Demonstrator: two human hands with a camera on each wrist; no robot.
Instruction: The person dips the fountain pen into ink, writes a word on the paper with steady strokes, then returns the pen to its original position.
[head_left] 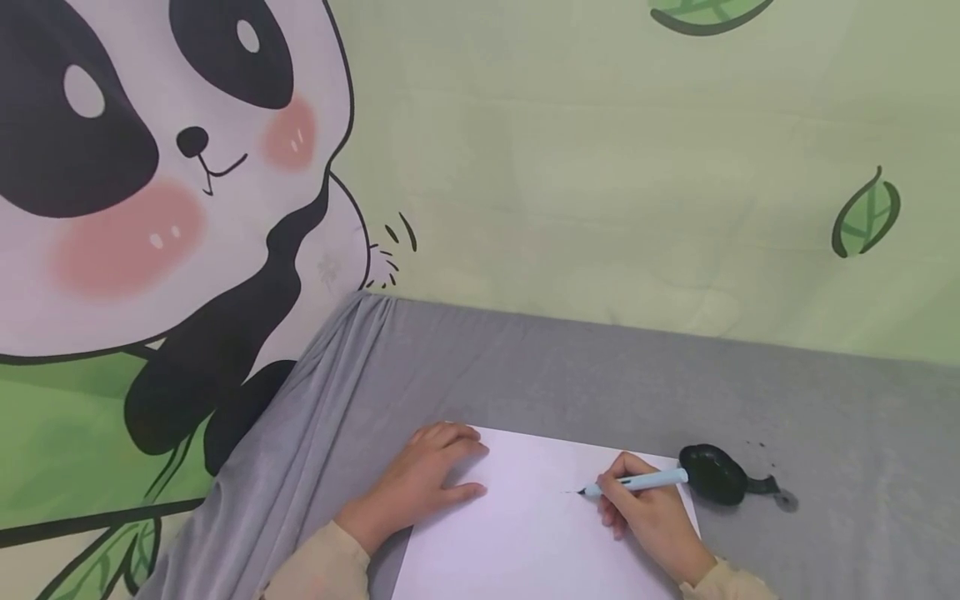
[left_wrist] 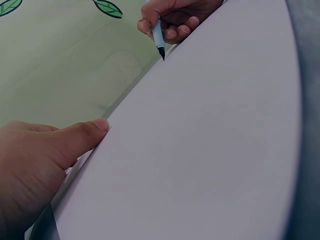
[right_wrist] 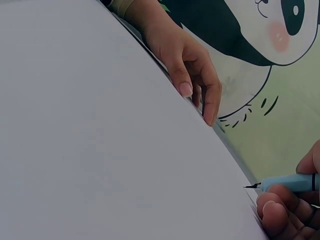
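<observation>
A white sheet of paper (head_left: 517, 533) lies on the grey cloth. My left hand (head_left: 431, 471) rests on its upper left part, fingers and thumb extended. Pinched in my right hand (head_left: 645, 504) is a light blue fountain pen (head_left: 648, 480), its dark nib pointing left at the sheet. Faint short marks show just left of the nib. In the left wrist view, the thumb of my left hand (left_wrist: 55, 155) lies at the paper's edge. The right wrist view shows the pen (right_wrist: 290, 183) with its nib close to the paper (right_wrist: 110, 125); contact is hard to tell.
Just right of the paper lies a dark, glossy rounded object (head_left: 714, 475) with a narrow end, and small dark specks are near it. Grey cloth (head_left: 525, 367) covers the surface. Behind it hangs a pale green backdrop (head_left: 600, 183) with a printed panda (head_left: 247, 217).
</observation>
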